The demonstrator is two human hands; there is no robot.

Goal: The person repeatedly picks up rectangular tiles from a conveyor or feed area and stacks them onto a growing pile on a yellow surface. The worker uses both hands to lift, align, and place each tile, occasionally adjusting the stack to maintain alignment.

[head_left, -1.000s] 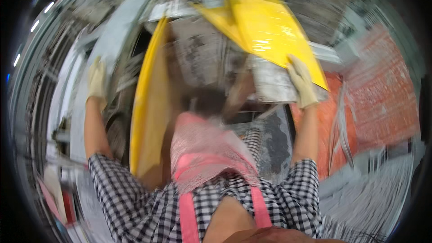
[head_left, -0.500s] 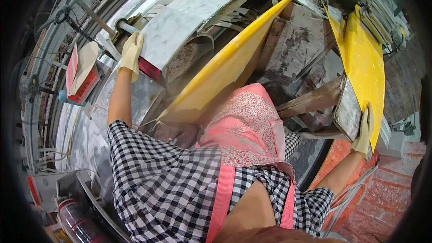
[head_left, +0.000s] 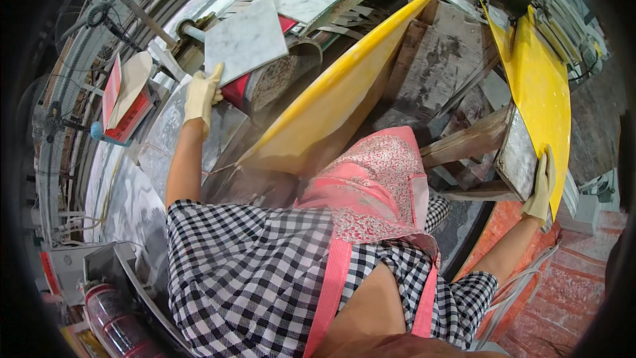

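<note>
We find the left hand, gloved in pale rubber, closed on the near edge of a square white marble tile. The grip is thumb over, fingers under, and it holds the tile tilted over the machine's red-sided drum, apparently so the slab clears it.

The right hand, likewise gloved, lies with fingers extended against the lower end of a yellow panel and the grey slab beside it. We judge this a steadying press; whether the fingers hook behind the edge, we cannot tell.

A second long yellow panel slants across the middle, leaning on the machine, its foot near the pink apron.

At far left a red and white flat package sits propped on a stand. A red cylinder with a clear wrap stands at lower left. Orange sacking lies below the right forearm.
</note>
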